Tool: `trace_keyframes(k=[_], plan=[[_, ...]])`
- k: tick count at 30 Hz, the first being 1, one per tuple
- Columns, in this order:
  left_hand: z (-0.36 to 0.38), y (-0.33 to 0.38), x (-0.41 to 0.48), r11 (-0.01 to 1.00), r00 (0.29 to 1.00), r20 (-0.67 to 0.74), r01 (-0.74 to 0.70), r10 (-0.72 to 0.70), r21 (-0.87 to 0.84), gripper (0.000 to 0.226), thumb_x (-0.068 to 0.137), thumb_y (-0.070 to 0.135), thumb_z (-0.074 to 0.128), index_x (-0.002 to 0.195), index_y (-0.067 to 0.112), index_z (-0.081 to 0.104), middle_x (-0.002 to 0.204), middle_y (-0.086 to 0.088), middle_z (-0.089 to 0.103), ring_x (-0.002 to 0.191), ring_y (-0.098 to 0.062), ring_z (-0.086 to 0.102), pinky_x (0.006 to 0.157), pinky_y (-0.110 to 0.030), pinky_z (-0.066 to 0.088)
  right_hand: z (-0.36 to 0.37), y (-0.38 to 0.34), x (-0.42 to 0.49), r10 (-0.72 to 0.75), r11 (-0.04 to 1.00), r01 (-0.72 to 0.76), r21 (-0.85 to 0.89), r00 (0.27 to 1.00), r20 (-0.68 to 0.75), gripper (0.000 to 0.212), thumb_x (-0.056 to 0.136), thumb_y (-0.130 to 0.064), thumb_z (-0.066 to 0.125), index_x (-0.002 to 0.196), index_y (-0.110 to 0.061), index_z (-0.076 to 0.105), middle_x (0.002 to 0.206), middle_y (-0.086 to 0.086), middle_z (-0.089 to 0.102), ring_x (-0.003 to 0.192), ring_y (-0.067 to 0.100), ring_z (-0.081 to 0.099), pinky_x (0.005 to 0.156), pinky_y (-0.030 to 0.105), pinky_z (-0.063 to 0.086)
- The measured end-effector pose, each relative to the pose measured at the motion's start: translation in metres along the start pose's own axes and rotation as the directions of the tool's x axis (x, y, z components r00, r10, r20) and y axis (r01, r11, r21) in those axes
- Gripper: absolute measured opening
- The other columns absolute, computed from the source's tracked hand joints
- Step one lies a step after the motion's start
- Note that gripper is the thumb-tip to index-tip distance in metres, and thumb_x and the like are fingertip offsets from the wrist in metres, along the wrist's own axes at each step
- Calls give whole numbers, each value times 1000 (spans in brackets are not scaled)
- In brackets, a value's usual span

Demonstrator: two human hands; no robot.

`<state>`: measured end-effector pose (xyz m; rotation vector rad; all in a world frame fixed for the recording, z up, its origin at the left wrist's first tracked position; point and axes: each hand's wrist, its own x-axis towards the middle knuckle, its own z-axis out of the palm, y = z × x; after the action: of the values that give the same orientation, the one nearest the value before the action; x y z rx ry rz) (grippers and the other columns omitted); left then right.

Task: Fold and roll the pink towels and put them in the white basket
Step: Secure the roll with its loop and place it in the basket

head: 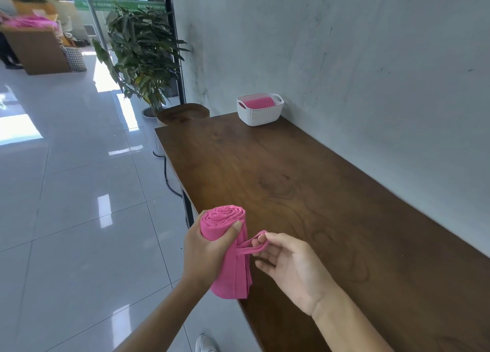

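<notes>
A rolled pink towel (225, 219) is held above the near left edge of the dark wooden table (305, 192), its spiral end facing up. My left hand (209, 248) grips the roll around its middle. My right hand (289, 261) pinches a thin pink loop (252, 247) that sticks out from the roll's side. At the far end of the table, against the wall, stands the white basket (261, 114) with another pink towel (258, 103) inside it.
A grey wall runs along the table's right side. A round wooden stool (183, 113) and a potted plant (143, 54) stand beyond the table's far left corner. Glossy tiled floor lies to the left. More pink cloth (29, 22) sits on a distant counter.
</notes>
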<state>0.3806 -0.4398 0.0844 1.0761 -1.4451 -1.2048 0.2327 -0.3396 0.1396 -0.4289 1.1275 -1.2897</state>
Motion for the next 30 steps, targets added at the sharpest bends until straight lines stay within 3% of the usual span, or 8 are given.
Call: trace_keyframes(k=[4, 7, 11, 15, 18, 22, 25, 30], plan=[[0, 1, -4, 998, 999, -13, 44, -44, -38, 56, 67, 64, 76, 108, 27, 71, 97, 4, 76, 89, -18, 73, 76, -38, 63, 4, -1, -7, -47, 967, 42, 251, 999, 12, 23, 96, -14, 49, 109, -1, 63, 117, 21, 69, 111, 29, 66, 106, 44, 44], [1, 1, -7, 991, 994, -19, 104, -106, -83, 62, 63, 69, 75, 111, 31, 69, 98, 5, 75, 89, -19, 74, 74, -37, 64, 3, -12, -13, -101, 877, 99, 470, 995, -21, 28, 98, -4, 38, 120, -4, 55, 125, 26, 66, 118, 34, 66, 109, 47, 47], [6, 7, -15, 982, 990, -1, 137, -139, -130, 67, 59, 70, 76, 113, 30, 69, 97, 5, 75, 90, -21, 74, 73, -37, 64, 3, -12, -10, -133, 794, 148, 590, 989, -70, 34, 99, 5, 36, 125, -5, 55, 128, 23, 66, 116, 31, 67, 95, 40, 56], [12, 13, -22, 986, 993, 50, 117, -112, -121, 66, 60, 68, 77, 113, 29, 69, 98, 5, 75, 90, -20, 74, 74, -39, 64, 2, -5, -2, -175, 844, 219, 490, 975, -135, 33, 89, 3, 56, 121, 1, 64, 127, 16, 68, 115, 24, 68, 65, 19, 59], [10, 17, -23, 986, 992, 57, 116, -109, -123, 66, 60, 67, 77, 113, 29, 69, 98, 6, 75, 91, -18, 74, 75, -39, 64, 2, -2, -1, -261, 903, 299, 309, 952, -158, 39, 87, -2, 65, 126, 1, 64, 125, 13, 70, 118, 23, 67, 84, 25, 60], [2, 21, -21, 994, 993, 101, 70, -61, -89, 65, 59, 68, 76, 111, 29, 70, 99, 7, 75, 93, -16, 72, 76, -34, 63, 6, 3, 0, -352, 936, 353, -6, 933, -77, 68, 71, -24, 84, 132, -7, 60, 125, 6, 71, 123, 20, 64, 105, 32, 51], [-4, 26, -17, 999, 983, 182, 13, -6, -36, 63, 61, 65, 78, 110, 27, 70, 99, 9, 74, 95, -12, 71, 78, -29, 61, 7, 6, 2, -367, 908, 359, -217, 930, 5, 88, 64, -43, 92, 137, -13, 54, 130, 3, 68, 126, 16, 61, 106, 34, 50], [-21, 30, -7, 997, 920, 392, -52, 23, 64, 62, 72, 65, 74, 123, 33, 62, 113, 14, 71, 107, -11, 67, 89, -36, 60, 12, -2, 10, -368, 815, 366, -449, 926, 86, 78, 71, -32, 86, 139, -19, 50, 131, -1, 66, 125, 13, 61, 103, 36, 53]])
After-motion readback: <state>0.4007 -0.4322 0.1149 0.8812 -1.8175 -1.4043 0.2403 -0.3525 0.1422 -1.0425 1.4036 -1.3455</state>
